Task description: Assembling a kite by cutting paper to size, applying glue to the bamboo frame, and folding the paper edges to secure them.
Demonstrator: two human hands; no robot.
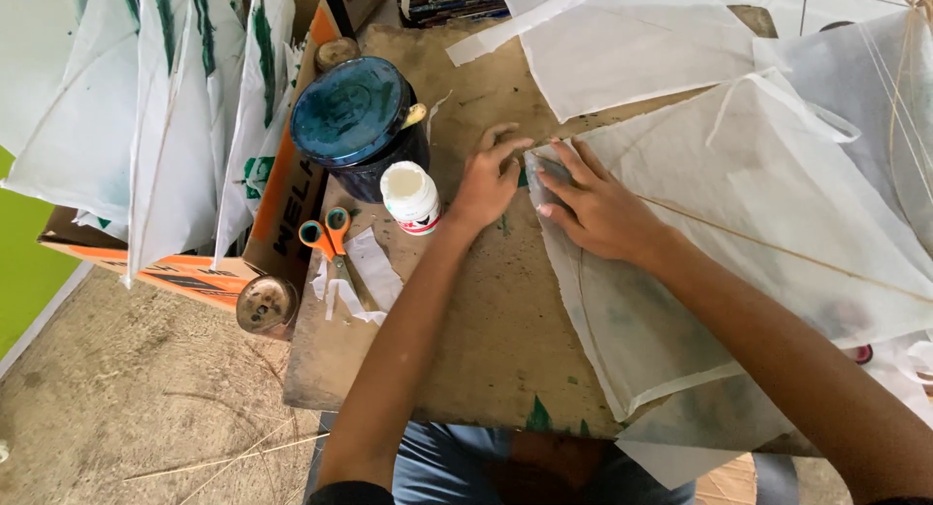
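Both forearms are bare down to the left hand (489,179) and the right hand (601,206) — no rings, watch or gloves. Dark sleeve edges show near the upper arms, and the lap wears blue denim — faded, slightly creased.

Stained wooden board (466,340) as worktop, dusty concrete floor (136,388), green wall (19,262) at left, daylight

Orange-and-white cardboard box (282,189) at left; small white red-labelled bottle (411,198) beside it.
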